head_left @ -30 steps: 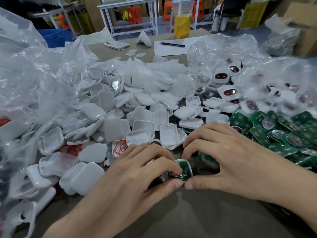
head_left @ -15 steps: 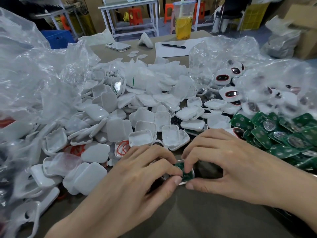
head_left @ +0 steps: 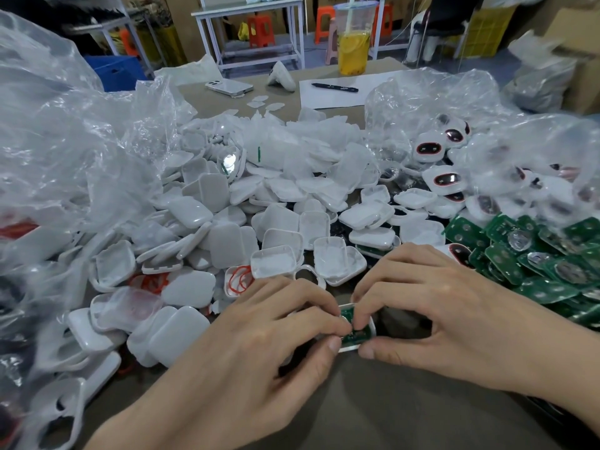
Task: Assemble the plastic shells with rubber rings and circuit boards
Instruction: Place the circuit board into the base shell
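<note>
Green circuit board (head_left: 352,336) between both hands.

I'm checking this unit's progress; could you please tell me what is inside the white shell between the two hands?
A green circuit board lies in the shell. The left hand and right hand cover much of it, so any rubber ring beneath is hidden.

**Bright, even light; soft edges**

Diffuse overhead light leaves only faint shadows on the table (head_left: 406,417) at 6 o'clock. Glare streaks the clear plastic bags (head_left: 65,141) at 9 and 2 o'clock. Wide-angle bowing and blur at 3 o'clock.
</note>
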`<state>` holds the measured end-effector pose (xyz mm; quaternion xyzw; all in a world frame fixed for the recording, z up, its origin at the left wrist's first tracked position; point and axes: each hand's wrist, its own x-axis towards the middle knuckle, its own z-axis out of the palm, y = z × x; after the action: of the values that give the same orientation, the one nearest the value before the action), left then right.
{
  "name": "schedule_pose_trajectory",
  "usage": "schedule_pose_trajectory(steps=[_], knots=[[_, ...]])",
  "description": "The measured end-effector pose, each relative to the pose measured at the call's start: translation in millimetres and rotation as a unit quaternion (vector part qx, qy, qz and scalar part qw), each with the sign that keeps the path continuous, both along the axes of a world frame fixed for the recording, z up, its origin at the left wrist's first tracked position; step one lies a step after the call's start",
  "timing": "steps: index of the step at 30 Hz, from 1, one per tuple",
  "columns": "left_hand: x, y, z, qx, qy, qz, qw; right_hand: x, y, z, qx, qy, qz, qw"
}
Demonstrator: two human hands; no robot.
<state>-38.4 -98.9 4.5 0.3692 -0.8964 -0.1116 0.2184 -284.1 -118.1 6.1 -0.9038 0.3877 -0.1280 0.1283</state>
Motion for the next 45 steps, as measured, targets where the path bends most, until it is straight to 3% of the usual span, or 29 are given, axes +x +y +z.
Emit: schedule_pose_trajectory(steps=[12, 24, 31, 38, 45], knots=[[0.0, 1.5, -1.2, -0.007, -0.01, -0.003, 1.0, 0.4, 0.7, 0.4, -0.009, -0.008, 0.008, 1.0], [7.0, -5.7, -0.6, -0.057, 0.126, 0.147, 0.979, 2.0, 1.0, 1.4, -0.022, -0.051, 0.012, 0.998], [1.0, -3.8, -2.9, -0.051, 0.147, 0.183, 0.971, 1.6, -0.9, -0.3, -0.02, -0.047, 0.015, 0.999], [4.0, -2.9, -0.9, -0.054, 0.046, 0.103, 0.992, -1.2, -3.6, -3.8, -0.022, -0.024, 0.019, 0.999], [3.2, -4.8, -1.3, -0.049, 0.042, 0.116, 0.991, -1.5, -4.5, -6.2, -0.01, -0.013, 0.013, 1.0]])
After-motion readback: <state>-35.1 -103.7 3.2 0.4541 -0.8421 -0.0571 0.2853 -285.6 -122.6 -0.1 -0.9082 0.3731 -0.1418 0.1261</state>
